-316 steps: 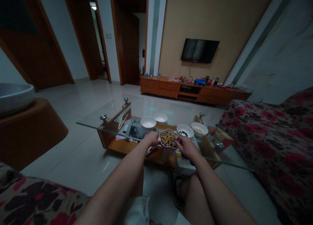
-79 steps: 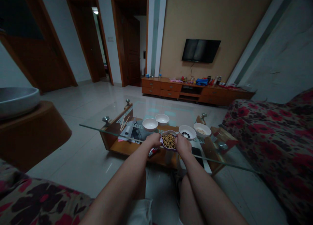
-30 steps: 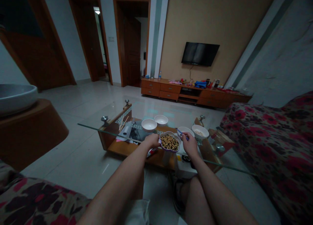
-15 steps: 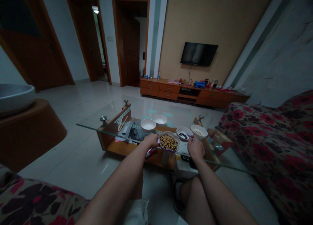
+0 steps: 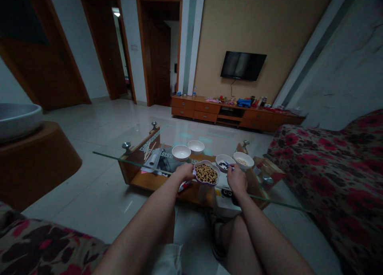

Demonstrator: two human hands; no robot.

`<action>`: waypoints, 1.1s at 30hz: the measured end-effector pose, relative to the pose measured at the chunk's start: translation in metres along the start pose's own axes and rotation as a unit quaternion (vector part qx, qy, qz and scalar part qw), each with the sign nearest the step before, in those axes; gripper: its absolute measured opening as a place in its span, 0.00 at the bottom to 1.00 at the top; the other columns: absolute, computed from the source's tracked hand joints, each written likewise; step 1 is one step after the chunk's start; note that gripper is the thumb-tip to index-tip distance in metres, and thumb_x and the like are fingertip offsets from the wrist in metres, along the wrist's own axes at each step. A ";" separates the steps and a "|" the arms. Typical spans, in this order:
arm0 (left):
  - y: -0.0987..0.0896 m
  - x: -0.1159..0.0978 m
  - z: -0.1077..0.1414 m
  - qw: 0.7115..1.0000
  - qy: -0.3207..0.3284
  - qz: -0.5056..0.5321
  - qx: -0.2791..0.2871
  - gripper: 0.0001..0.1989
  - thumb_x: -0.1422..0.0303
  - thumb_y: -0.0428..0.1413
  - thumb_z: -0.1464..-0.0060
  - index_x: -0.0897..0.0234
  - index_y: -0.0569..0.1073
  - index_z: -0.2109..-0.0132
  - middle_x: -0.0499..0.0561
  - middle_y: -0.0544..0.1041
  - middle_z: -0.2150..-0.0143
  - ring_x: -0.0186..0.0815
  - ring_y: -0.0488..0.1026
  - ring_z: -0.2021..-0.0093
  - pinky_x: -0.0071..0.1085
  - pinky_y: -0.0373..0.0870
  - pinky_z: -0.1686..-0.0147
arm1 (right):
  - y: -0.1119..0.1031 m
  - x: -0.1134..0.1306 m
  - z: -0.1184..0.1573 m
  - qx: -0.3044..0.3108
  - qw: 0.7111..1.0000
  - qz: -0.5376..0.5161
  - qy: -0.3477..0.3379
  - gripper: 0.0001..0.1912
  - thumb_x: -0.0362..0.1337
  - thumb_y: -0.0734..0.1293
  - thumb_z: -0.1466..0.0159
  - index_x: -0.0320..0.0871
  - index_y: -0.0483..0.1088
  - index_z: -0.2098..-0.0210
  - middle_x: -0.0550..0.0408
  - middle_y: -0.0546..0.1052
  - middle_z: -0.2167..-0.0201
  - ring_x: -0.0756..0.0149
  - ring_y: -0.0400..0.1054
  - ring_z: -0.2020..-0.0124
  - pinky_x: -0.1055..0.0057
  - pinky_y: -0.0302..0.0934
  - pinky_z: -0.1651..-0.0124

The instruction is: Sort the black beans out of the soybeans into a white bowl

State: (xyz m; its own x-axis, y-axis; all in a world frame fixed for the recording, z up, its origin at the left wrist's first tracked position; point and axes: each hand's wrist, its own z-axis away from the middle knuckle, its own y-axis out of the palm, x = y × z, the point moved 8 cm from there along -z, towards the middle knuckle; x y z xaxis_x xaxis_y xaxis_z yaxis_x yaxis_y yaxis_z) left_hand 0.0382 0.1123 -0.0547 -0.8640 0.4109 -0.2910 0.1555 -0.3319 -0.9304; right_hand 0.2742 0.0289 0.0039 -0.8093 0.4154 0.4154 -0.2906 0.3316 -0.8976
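Observation:
My left hand [image 5: 184,172] grips the near-left rim of a scalloped bowl [image 5: 196,180]. Mixed yellow and dark beans [image 5: 206,174] fill this bowl. Between the closed fingers of my right hand [image 5: 237,179] is a small bluish pair of tweezers [image 5: 227,163], its tips over a white bowl [image 5: 219,159] with a few black beans [image 5: 223,165] in it. Just right of that, another white bowl [image 5: 252,163] holds pale pieces too small to name. Two more white bowls, one nearer [image 5: 181,152] and one farther [image 5: 196,146], stand beyond my left hand.
The bowls stand on a glass coffee table [image 5: 113,157], whose lower wooden shelf holds papers [image 5: 153,159] and sticks [image 5: 149,151]. A white box [image 5: 224,205] is under its near edge. A flowered sofa [image 5: 323,163] flanks the right side; a low cabinet [image 5: 206,107] stands against the far wall.
My right hand has shifted slightly left with the tweezers, whose tips now sit farther over the bowl of black beans. My left hand and the scalloped bowl stay in place.

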 end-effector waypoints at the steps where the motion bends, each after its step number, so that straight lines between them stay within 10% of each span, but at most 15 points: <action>1: 0.000 0.000 0.000 1.000 0.003 0.000 -0.002 0.20 0.57 0.62 0.46 0.60 0.80 0.47 0.60 0.82 0.48 0.51 0.80 0.49 0.37 0.77 0.52 | 0.002 0.002 0.000 -0.002 1.000 -0.004 -0.013 0.19 0.40 0.56 0.27 0.41 0.73 0.45 0.41 0.81 0.57 0.57 0.76 0.57 0.68 0.63 0.56; 33: 0.000 -0.002 0.000 1.000 0.020 0.005 -0.008 0.21 0.55 0.60 0.44 0.58 0.80 0.47 0.60 0.82 0.47 0.50 0.80 0.48 0.37 0.76 0.51 | 0.047 0.075 0.037 0.139 0.952 -0.026 -0.272 0.13 0.38 0.61 0.30 0.45 0.76 0.52 0.50 0.80 0.53 0.60 0.73 0.53 0.70 0.60 0.57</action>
State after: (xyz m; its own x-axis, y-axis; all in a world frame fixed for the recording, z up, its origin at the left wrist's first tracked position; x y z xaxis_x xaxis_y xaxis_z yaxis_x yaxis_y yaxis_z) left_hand 0.0399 0.1121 -0.0539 -0.8420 0.4419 -0.3094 0.1724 -0.3230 -0.9305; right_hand 0.1809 0.0442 -0.0130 -0.9127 -0.1203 0.3904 -0.4002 0.0717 -0.9136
